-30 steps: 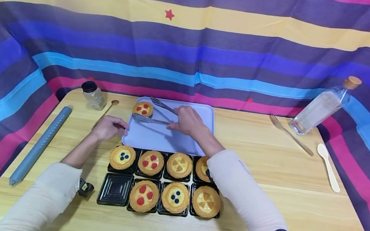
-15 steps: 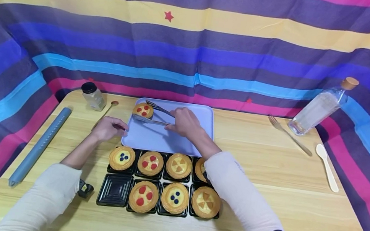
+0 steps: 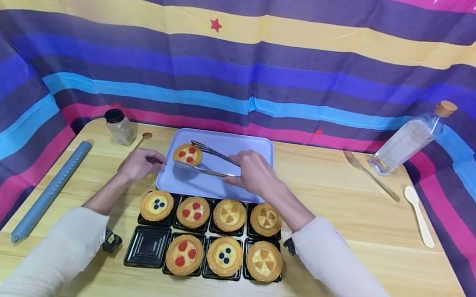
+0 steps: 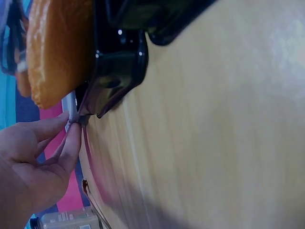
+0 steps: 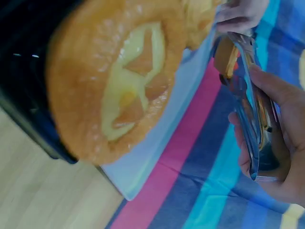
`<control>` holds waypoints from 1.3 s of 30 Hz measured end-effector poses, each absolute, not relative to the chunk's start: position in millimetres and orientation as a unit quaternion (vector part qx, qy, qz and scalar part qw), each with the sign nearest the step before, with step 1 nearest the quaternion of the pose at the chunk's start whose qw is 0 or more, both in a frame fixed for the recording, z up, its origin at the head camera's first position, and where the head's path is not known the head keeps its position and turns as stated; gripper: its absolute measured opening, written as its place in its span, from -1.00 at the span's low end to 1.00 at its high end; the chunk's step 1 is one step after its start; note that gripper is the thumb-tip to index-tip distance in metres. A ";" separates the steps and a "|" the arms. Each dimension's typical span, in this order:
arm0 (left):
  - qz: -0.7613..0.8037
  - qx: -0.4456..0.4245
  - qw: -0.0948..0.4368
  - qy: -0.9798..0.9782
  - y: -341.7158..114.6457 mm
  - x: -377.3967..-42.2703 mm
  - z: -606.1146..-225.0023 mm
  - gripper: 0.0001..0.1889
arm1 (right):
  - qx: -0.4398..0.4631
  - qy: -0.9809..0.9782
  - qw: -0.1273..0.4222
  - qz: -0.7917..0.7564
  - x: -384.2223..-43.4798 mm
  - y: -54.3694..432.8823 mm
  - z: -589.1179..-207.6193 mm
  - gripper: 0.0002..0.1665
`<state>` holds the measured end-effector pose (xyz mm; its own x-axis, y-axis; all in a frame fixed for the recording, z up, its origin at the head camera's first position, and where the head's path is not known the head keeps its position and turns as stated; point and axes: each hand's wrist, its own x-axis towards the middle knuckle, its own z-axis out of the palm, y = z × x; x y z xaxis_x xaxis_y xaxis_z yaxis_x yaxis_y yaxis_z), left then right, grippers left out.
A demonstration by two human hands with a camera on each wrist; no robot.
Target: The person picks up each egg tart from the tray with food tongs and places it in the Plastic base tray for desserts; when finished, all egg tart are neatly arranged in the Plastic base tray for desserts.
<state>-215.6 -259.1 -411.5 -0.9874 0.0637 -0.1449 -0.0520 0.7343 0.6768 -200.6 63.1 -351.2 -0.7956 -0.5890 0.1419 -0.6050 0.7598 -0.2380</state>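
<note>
In the head view, my right hand grips metal tongs above the lilac tray. Between the tongs' tips is a round tart with red fruit, raised a little off the tray with a shadow below it. The right wrist view also shows the tongs around the tart. My left hand is at the tray's left edge. Seen in the left wrist view, the thumb and fingers of that left hand pinch the tray's rim.
In front of the tray, two rows of black plastic boxes hold tarts; the front-left box is bare. A rolling pin, a jar and a thin spoon lie left. A fork, bottle and pale spoon stand right.
My right hand has moved right and nearer, drawing the tongs and the red-fruit tart off the tray's back-left corner. The tart has risen from the tray. The left hand stays at the rim.
</note>
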 end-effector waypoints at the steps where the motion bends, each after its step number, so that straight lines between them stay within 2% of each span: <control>1: 0.365 0.004 0.079 0.928 -258.8 -216.3 -411.4 -0.74 | 0.326 -0.934 0.035 0.142 -195.0 66.4 -349.3 -0.28; 10: 0.367 0.009 0.082 0.926 -257.7 -221.0 -410.4 -0.74 | 0.373 -0.911 0.042 0.169 -139.4 85.4 -341.4 -0.29; 20: 0.362 0.011 0.080 0.928 -258.9 -221.3 -409.3 -0.75 | 0.443 -0.877 0.036 0.185 -93.0 81.0 -349.4 -0.29; 29: 0.355 0.017 0.076 0.932 -257.7 -223.5 -409.1 -0.76 | 0.488 -0.861 0.039 0.138 -75.1 65.5 -360.3 -0.33; 39: 0.342 0.024 0.070 0.937 -256.1 -222.8 -411.4 -0.79 | 0.483 -0.871 0.033 0.084 -71.7 53.2 -368.9 -0.27</control>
<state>-222.8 -256.1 -411.4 -0.9891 0.0924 -0.1147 -0.0033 0.7648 0.6443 -71.7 53.2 -368.9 -0.5309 -0.8361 0.1378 -0.8471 0.5190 -0.1144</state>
